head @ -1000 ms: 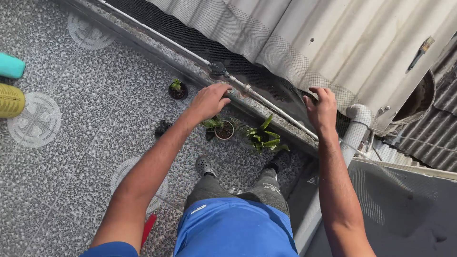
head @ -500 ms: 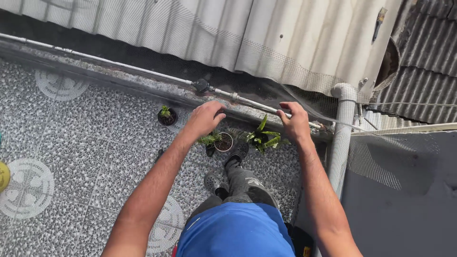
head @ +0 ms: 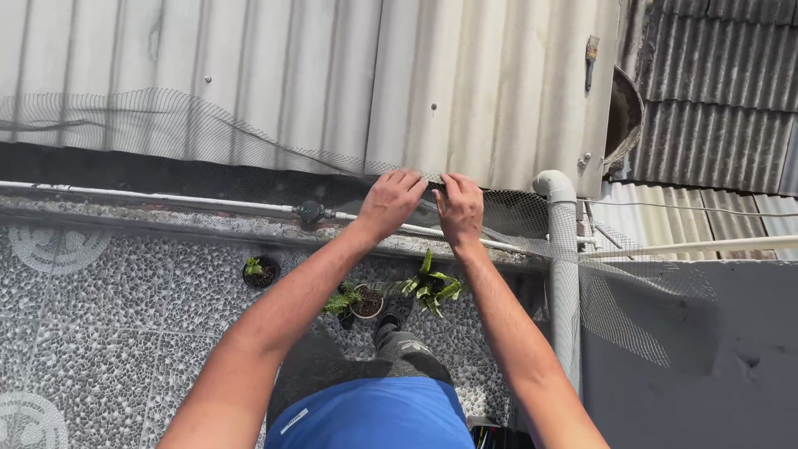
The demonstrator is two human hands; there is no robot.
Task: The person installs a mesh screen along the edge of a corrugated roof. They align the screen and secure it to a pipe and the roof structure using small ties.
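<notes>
Setting: grey corrugated roof sheeting (head: 274, 75) is seen from above, sloping down to a dark gutter strip, with a pebbled tile floor (head: 108, 333) far below.
Net: a fine grey mesh net (head: 166, 125) is stretched along the lower edge of the roofing; its long axis runs left to right across the view, and it is draped on past the upright pipe to the right.
Left hand: the left hand (head: 391, 202) is closed on the net's upper edge, fingers curled over it, knuckles up.
Right hand: the right hand (head: 459, 208) is pinched on the same edge, just beside the left, almost touching it.
Key relation: the net edge lies directly under both sets of fingertips, and most of its free length stretches away to the left; the left hand is the nearer to that long run, the right hand the nearer to the upright pipe.
Pipes: a thin white pipe (head: 150, 196) runs level beneath the hands; a thick white downpipe (head: 564, 274) stands just right of the right hand, with mesh lying over it.
Plants: three small pots are set on the floor below, one apart at the left (head: 261, 271), two close together between the arms (head: 366, 301).
Labels and signs: no package, label or sign can be made out; only round pale patterns are set in the floor tiles.
</notes>
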